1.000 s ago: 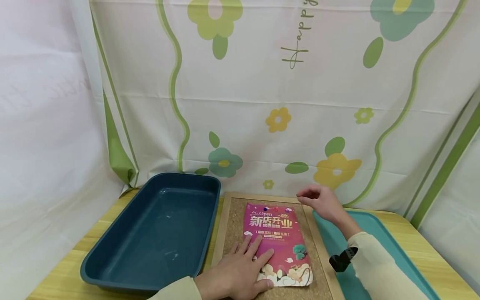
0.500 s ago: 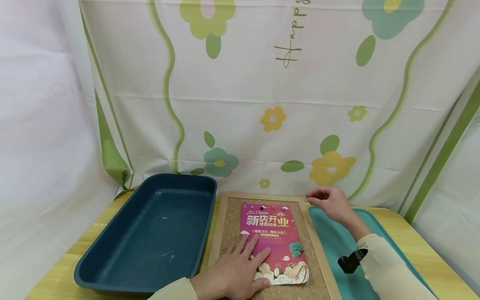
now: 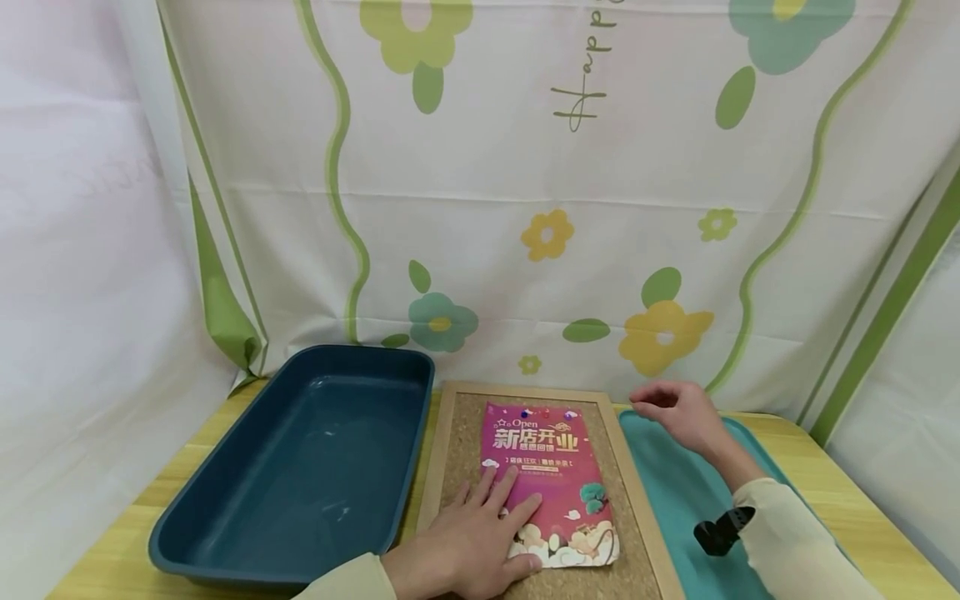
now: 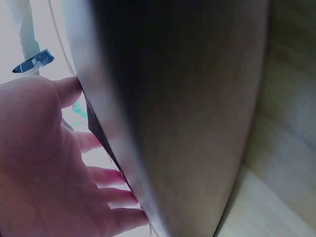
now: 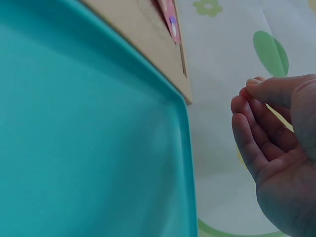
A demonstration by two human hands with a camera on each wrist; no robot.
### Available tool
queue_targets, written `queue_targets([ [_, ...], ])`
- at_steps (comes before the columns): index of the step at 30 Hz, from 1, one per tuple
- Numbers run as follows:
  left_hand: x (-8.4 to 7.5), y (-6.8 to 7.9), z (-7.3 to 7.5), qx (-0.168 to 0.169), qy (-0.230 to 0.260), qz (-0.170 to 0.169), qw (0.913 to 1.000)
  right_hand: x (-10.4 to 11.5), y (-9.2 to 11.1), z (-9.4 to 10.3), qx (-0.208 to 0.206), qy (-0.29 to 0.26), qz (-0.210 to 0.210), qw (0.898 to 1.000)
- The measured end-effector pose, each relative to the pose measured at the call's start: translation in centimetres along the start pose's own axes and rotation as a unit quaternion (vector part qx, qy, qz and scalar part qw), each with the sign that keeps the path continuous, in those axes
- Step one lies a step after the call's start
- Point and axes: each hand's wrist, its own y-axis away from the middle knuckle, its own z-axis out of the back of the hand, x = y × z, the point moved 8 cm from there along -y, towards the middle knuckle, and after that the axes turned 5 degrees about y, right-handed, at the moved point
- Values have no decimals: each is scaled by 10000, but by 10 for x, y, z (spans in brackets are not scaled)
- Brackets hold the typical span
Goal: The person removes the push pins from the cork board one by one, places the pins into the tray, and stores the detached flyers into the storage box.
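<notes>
A pink-purple poster point(image 3: 551, 492) lies on a cork board point(image 3: 633, 542) with a wooden frame. At its top edge sit a blue push pin point(image 3: 525, 414), a red push pin point(image 3: 545, 415) and a purple push pin point(image 3: 570, 415). My left hand point(image 3: 480, 537) rests with spread fingers over the poster's lower left and the cork. My right hand point(image 3: 682, 417) hovers beyond the board's far right corner, above the turquoise tray point(image 3: 652, 454). In the right wrist view the right hand's point(image 5: 274, 128) thumb tip meets the index finger; anything tiny between them is hidden.
A deep dark blue basin point(image 3: 337, 467) stands left of the board. The turquoise tray lies along the board's right side, on a wood-grain table point(image 3: 847, 492). Behind everything hangs a white curtain point(image 3: 480, 258) printed with flowers.
My right hand has drifted right, away from the board's top right corner and over the tray. My left hand stays on the poster. The head view has shifted slightly.
</notes>
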Motion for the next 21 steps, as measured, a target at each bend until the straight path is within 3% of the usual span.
queue_targets([
  [13, -1, -1, 2, 8, -3, -57, 10000, -27, 8, 0, 163, 85, -227, 9996],
  [21, 0, -1, 0, 18, -42, -47, 10000, -45, 13, -2, 222, 409, -258, 9986],
])
